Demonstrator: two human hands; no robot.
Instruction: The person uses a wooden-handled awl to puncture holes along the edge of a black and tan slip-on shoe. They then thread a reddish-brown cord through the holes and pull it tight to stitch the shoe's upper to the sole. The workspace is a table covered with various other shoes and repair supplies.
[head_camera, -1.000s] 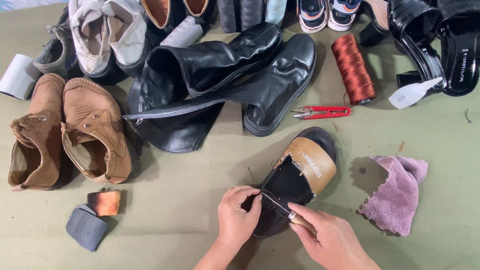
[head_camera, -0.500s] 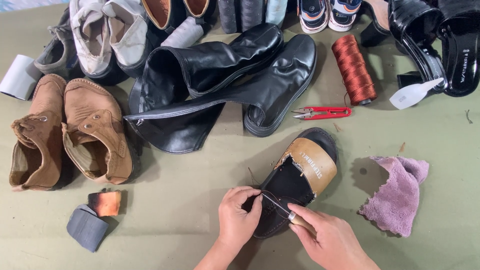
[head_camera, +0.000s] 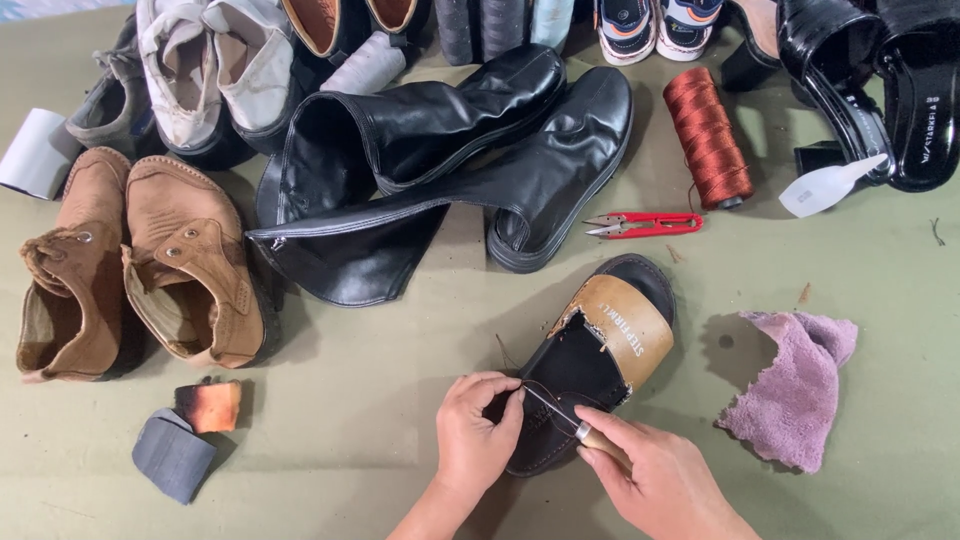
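Mid-stitch on a black slide sandal (head_camera: 590, 375) with a tan strap, lying on the olive desk (head_camera: 380, 480) below the black boots (head_camera: 450, 170). Left hand (head_camera: 478, 430) pinching the sole's heel edge and thread; right hand (head_camera: 655, 480) fingers closed around a stitching awl (head_camera: 560, 415). Next, likely: steady push through the sole, firm bracing.

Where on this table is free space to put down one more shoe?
Bare cloth lies between the grey pad and the left hand, also between the red snips and the purple cloth. The top edge, around the black boots, is crowded.
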